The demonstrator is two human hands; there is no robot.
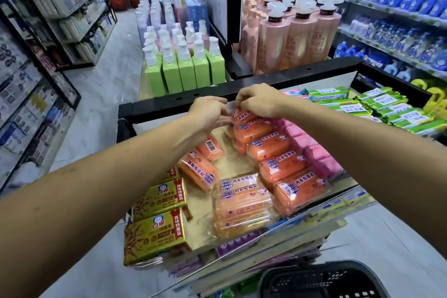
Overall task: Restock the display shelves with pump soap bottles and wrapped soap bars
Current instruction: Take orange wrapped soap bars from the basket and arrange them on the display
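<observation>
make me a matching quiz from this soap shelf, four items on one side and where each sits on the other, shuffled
1 green pump bottles
2 gold soap packs
3 pink soap bars
4 black basket

A bottom edge of view
B right of the orange bars
C near left corner of the shelf
D beyond the black back rail

Pairs: 1-D, 2-C, 3-B, 4-A

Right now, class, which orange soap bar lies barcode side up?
The loose orange bar below the left hand, left of the stacked row: a white barcode patch faces up, while the others show blue brand labels.
</observation>
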